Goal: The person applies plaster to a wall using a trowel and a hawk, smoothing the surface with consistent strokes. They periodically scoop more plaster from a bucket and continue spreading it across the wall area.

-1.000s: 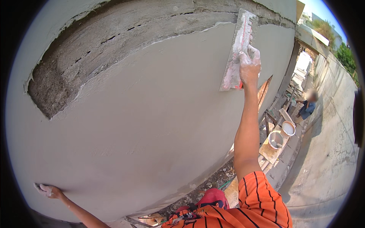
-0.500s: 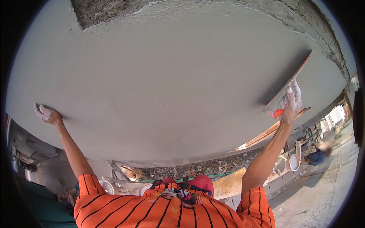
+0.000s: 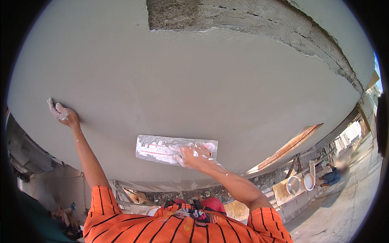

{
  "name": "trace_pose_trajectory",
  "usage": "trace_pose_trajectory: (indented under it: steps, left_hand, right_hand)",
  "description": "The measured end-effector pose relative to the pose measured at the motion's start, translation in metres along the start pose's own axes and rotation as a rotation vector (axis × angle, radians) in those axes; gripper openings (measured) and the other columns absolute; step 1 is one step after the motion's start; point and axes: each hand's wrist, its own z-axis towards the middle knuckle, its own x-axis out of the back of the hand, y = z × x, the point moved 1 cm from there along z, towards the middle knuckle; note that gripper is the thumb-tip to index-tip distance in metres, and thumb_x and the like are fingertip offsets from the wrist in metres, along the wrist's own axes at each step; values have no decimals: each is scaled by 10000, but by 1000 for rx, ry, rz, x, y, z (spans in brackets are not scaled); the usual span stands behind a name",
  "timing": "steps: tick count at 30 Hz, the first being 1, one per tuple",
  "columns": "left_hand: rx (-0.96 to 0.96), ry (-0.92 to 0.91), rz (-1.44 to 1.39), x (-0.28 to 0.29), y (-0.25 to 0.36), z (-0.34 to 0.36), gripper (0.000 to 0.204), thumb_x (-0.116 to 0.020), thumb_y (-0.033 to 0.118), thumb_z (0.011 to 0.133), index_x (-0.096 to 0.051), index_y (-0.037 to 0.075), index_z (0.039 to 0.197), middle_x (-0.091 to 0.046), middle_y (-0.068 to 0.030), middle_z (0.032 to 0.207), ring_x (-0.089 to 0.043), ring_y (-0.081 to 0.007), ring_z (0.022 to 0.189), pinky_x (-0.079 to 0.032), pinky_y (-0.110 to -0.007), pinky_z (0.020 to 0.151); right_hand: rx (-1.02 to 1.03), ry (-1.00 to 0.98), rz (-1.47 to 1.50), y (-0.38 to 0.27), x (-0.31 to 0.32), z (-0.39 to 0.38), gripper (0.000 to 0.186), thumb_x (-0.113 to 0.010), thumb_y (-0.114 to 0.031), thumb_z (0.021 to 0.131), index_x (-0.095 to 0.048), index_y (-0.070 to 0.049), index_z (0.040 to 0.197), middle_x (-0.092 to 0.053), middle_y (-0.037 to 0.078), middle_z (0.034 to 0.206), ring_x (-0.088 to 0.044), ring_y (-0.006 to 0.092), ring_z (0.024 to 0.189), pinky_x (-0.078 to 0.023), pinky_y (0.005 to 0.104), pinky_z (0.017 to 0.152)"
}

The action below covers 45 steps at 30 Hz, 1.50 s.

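A broad surface of smooth grey plaster (image 3: 210,93) fills the middle of the view. My right hand (image 3: 193,155) is wrapped round the handle of a long rectangular plastering trowel (image 3: 152,150); most of the handle is hidden behind the fingers. The blade lies flat against or very close to the plaster near its lower middle, its back smeared with grey and white paste. Far to the left, my left hand (image 3: 63,113) is open and holds nothing, fingers stretched upward and dusted white. It is at the plaster; whether it touches, I cannot tell.
Rough bare concrete (image 3: 243,16) borders the plaster above. A wood-edged opening (image 3: 289,148) cuts into it at the lower right. Below stand white buckets (image 3: 309,182) beside planks, and rubble lies behind. A person (image 3: 332,175) sits low at the far right.
My right hand has swept the trowel from the far right down and left to the lower middle; its blade has turned from tilted to flat. My left hand has shifted slightly right, fingers now straighter.
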Motion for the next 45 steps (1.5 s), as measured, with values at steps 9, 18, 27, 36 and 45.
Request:
trace_pose_trajectory:
  steps: [9, 18, 27, 36, 45]
  left_hand:
    - [10, -2, -46, 4, 13, -3, 466, -359, 182, 898, -495, -37, 1286, -481, -201, 1347, -441, -324, 1267, -347, -390, 1052]
    - [-38, -10, -36, 4, 4, 4, 453, -356, 194, 915, -498, -24, 1285, -474, -199, 1354, -445, -335, 1259, -376, -392, 1018]
    - [13, -13, -18, 5, 12, -2, 445, -370, 202, 924, -493, -15, 1292, -466, -194, 1364, -445, -332, 1258, -366, -392, 1022]
    - [-1, -8, 9, 10, 12, 5, 460, -382, 221, 916, -485, -23, 1292, -457, -197, 1368, -407, -333, 1290, -347, -410, 1044]
    - [8, -41, -12, 9, 15, -5, 468, -387, 208, 904, -477, -30, 1297, -437, -216, 1381, -396, -350, 1297, -331, -419, 1054]
  right_hand:
    - [155, 1002, -474, 30, 269, -64, 273, -647, -310, 818, -687, -233, 1077, -644, 38, 603, -608, 231, 483, -492, 354, 433]
    - [2, 305, -454, 29, 131, -59, 362, -607, -400, 828, -687, -171, 1097, -694, 99, 813, -676, 344, 792, -551, 409, 682]
    - [-61, 860, 43, -1, 224, -41, 405, -624, -292, 831, -609, -208, 1227, -694, 93, 965, -652, 266, 909, -482, 405, 868]
    - [96, 699, -592, 0, 185, -54, 382, -593, -388, 846, -601, -312, 1220, -686, 102, 829, -649, 316, 852, -495, 468, 792]
    - [-37, 304, -332, 8, 73, -16, 297, -609, -317, 812, -654, -213, 1086, -695, 60, 827, -623, 363, 920, -480, 514, 792]
